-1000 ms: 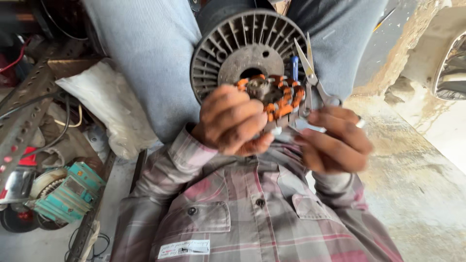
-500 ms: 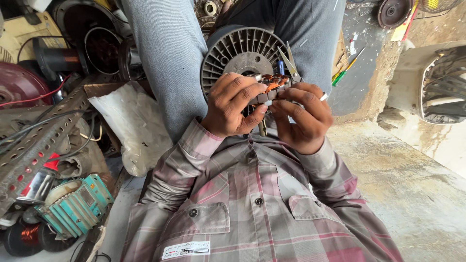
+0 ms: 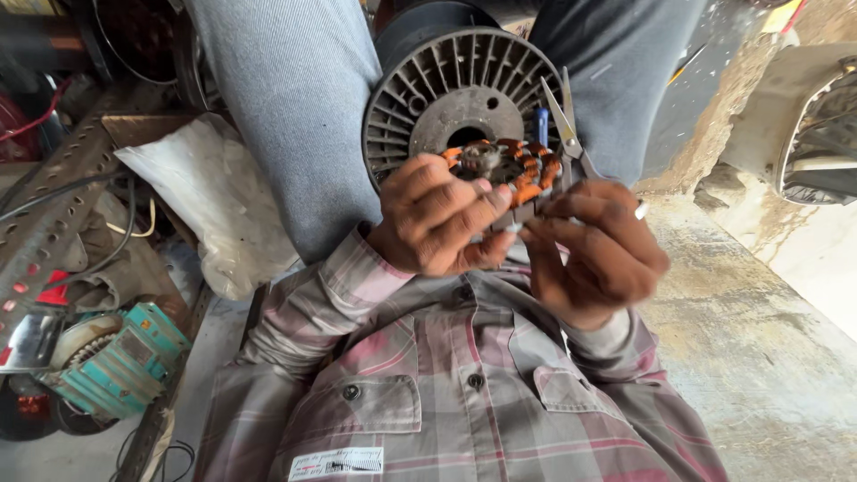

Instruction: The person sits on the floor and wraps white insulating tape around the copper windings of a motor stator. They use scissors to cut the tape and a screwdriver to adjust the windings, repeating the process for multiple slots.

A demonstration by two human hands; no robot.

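Note:
My left hand (image 3: 437,219) grips a small stator wound with orange copper coils (image 3: 513,170), holding it up over my chest. My right hand (image 3: 598,250) pinches the stator's lower right edge and also holds slim metal pliers (image 3: 567,125), whose pointed tips stick up past the coils. Just behind the stator, a large grey ribbed spool (image 3: 428,80) sits between my jeans-clad legs. My fingers hide the lower half of the stator. My plaid shirt fills the bottom of the view.
A white sack (image 3: 205,196) lies left of my leg. Beside it are a perforated metal angle bar (image 3: 45,223), loose cables and a teal motor part (image 3: 116,361). A stained concrete ledge (image 3: 759,321) runs along the right, with a white curved housing (image 3: 821,134) beyond it.
Both hands stayed on the stator. My right hand closed in against the left one and shifted its fingers along the stator's edge. The view swung and settled nearer the hands.

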